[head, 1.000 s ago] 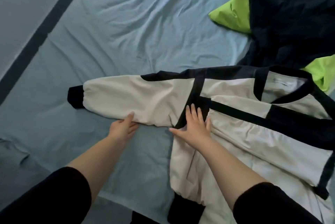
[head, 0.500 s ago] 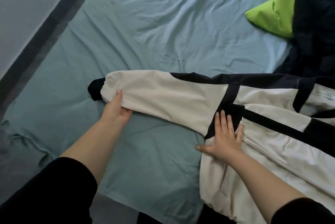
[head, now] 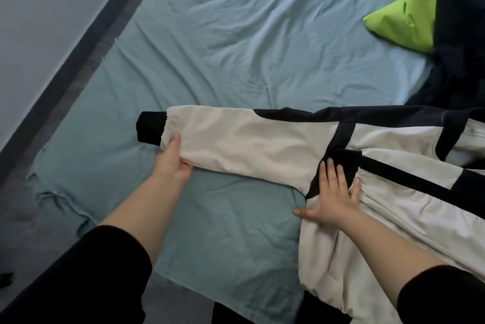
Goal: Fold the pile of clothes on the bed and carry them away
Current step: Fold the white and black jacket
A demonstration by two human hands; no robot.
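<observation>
A cream and black jacket (head: 388, 200) lies spread on the blue bed sheet (head: 236, 48), its left sleeve (head: 244, 142) stretched out to the left with a black cuff (head: 148, 127). My left hand (head: 172, 161) grips the sleeve's lower edge near the cuff, thumb on top and fingers underneath. My right hand (head: 333, 195) lies flat with spread fingers on the jacket at the armpit seam, pressing it down.
A dark garment with a neon green lining (head: 409, 16) is heaped at the far right of the bed. The sheet's left edge meets a dark bed frame strip (head: 78, 66) and a pale wall. The bed's near edge runs below my arms.
My left hand slid left along the sleeve toward the cuff and took hold of its edge. My right hand stayed flat on the jacket. The view shifted left.
</observation>
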